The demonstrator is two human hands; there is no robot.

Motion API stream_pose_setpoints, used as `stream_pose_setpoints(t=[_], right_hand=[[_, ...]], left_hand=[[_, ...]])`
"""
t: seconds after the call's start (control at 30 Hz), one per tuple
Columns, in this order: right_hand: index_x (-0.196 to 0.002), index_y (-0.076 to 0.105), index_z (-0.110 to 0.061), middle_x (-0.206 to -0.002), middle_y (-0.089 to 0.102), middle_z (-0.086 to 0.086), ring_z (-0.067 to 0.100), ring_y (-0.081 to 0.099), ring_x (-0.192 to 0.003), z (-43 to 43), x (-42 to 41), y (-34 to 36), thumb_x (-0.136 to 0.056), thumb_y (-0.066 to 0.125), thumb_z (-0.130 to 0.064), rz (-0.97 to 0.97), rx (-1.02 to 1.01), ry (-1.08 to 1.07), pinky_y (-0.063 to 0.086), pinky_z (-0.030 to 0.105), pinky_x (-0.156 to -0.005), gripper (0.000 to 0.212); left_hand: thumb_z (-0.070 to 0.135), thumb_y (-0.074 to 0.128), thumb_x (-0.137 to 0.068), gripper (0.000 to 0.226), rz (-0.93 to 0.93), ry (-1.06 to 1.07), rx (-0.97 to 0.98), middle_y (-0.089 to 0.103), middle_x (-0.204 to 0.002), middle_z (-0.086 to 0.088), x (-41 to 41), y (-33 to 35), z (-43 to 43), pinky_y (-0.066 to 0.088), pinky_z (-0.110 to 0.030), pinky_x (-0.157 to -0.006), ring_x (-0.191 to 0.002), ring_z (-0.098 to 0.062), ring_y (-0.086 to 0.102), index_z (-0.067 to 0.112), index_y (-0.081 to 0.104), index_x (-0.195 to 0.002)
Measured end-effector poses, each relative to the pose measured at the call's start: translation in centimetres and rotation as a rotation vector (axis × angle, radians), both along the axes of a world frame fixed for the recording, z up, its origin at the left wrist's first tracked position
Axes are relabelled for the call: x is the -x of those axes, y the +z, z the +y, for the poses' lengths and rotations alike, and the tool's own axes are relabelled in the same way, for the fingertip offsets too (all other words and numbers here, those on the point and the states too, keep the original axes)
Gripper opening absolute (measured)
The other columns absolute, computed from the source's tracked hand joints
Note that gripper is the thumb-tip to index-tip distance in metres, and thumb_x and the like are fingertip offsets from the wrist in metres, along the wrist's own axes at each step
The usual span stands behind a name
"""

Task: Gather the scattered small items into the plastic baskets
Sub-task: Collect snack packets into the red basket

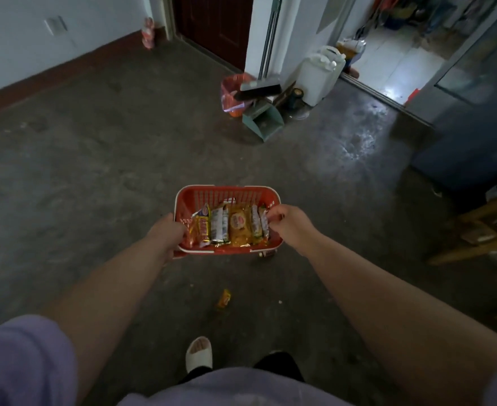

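We see both bare arms stretched forward and slightly inward, elbows low, meeting at a red plastic basket (226,191) held above the concrete floor (94,171). The left hand (168,232) wraps around the basket's left rim, thumb side up and fingers curled under the edge. The right hand (288,227) sits at the right rim with its fingers bent tightly over the edge. We cannot tell whether they also touch the nearest wrapper. Inside the basket, snack packets (238,225) lie side by side in a row, yellow, silver and orange. A small wrapped item (266,253) shows just below the basket's near right corner. A single orange packet (224,298) lies on the floor closer to us, between the basket and a foot in a white slipper (198,354). Farther off, a broom (260,89) and a green dustpan (263,121) stand beside a white jerrycan (319,74).
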State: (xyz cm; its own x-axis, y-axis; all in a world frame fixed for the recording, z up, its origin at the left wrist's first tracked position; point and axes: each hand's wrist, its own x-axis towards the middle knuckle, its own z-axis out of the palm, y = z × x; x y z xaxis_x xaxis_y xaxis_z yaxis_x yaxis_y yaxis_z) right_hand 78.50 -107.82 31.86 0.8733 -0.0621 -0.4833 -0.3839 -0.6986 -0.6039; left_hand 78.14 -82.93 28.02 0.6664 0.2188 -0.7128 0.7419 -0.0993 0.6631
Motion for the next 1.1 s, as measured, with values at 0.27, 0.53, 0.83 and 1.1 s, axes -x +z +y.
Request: stream_pose_setpoints(t=[0.27, 0.53, 0.83, 1.1], right_hand=[[-0.117, 0.062, -0.023, -0.106, 0.054, -0.007, 0.009, 0.059, -0.090, -2.4, -11.9, -4.7, -0.093, 0.055, -0.011, 0.054, -0.006, 0.152, 0.053, 0.023, -0.072, 0.028], [-0.114, 0.062, -0.024, -0.120, 0.054, -0.001, 0.008, 0.056, -0.087, -4.2, -22.4, -15.2, -0.092, 0.056, -0.014, 0.080, 0.009, 0.389, 0.038, 0.014, -0.057, 0.024], [-0.110, 0.056, -0.028, -0.114, 0.053, -0.005, 0.011, 0.053, -0.095, -1.0, -22.9, -31.3, -0.093, 0.050, -0.012, 0.049, -0.059, 0.497, 0.037, 0.022, -0.068, 0.024], [-0.096, 0.044, -0.019, -0.084, 0.049, -0.007, 0.002, 0.047, -0.071, 2.3, -14.9, -49.1, -0.096, 0.048, -0.014, 0.150, -0.047, 0.228, 0.030, 0.015, -0.054, 0.007]], left_hand=[[-0.007, 0.044, -0.087, 0.029, 0.069, 0.246, 0.044, 0.062, -0.086, -0.011, -7.1, -5.3, -3.5, 0.055, -0.039, -0.060, -0.067, -0.024, 0.061, 0.020, 0.052, -0.089], [-0.006, 0.052, -0.083, 0.035, 0.100, 0.580, 0.057, 0.069, -0.093, -0.008, -11.5, -15.7, -8.3, 0.058, -0.045, -0.069, -0.077, -0.027, 0.068, 0.026, 0.058, -0.098], [-0.001, 0.057, -0.087, 0.031, 0.155, 0.761, -0.023, 0.069, -0.088, -0.001, -9.4, -30.2, -7.5, 0.058, -0.046, -0.079, -0.079, -0.024, 0.068, 0.029, 0.058, -0.091], [0.006, 0.053, -0.093, 0.031, 0.220, 0.938, -0.052, 0.068, -0.088, 0.006, -4.0, -45.3, -4.5, 0.059, -0.041, -0.075, -0.075, -0.017, 0.069, 0.037, 0.054, -0.088]])
